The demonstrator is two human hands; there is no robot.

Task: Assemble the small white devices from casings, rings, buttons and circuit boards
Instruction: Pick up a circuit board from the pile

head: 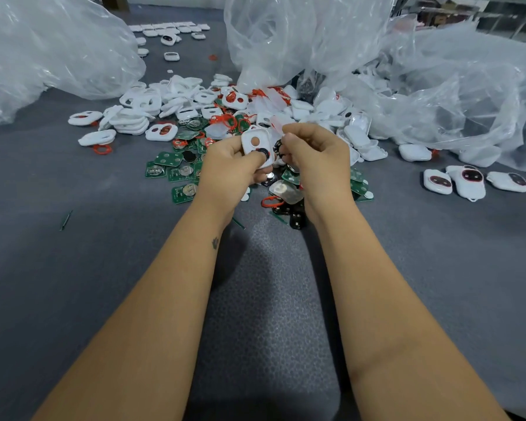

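My left hand (231, 165) grips a white casing (255, 144) above the grey tabletop (73, 268), my thumb laid across its lower end beside a black ring-shaped piece (263, 152), the casing's round hole facing me. My right hand (315, 153) is curled just beside it, its fingertips pinching a small black button part (278, 147) close to the casing's right edge; I cannot tell whether the two parts touch. Under and beyond my hands lies a heap of loose parts: green circuit boards (176, 170) spread flat toward the left, more black buttons (296, 218) near my right wrist, red rings (102, 149) scattered among them, and a broad pile of white casings (140, 113) farther back. Three white devices with dark oval faces (468, 180) lie together well apart to my right. Another group of white pieces (170, 28) sits at the far end of the tabletop. Crumpled clear plastic bags (438, 86) rise behind the pile on the right and middle, and another clear bag (52, 50) bulges at the far left.
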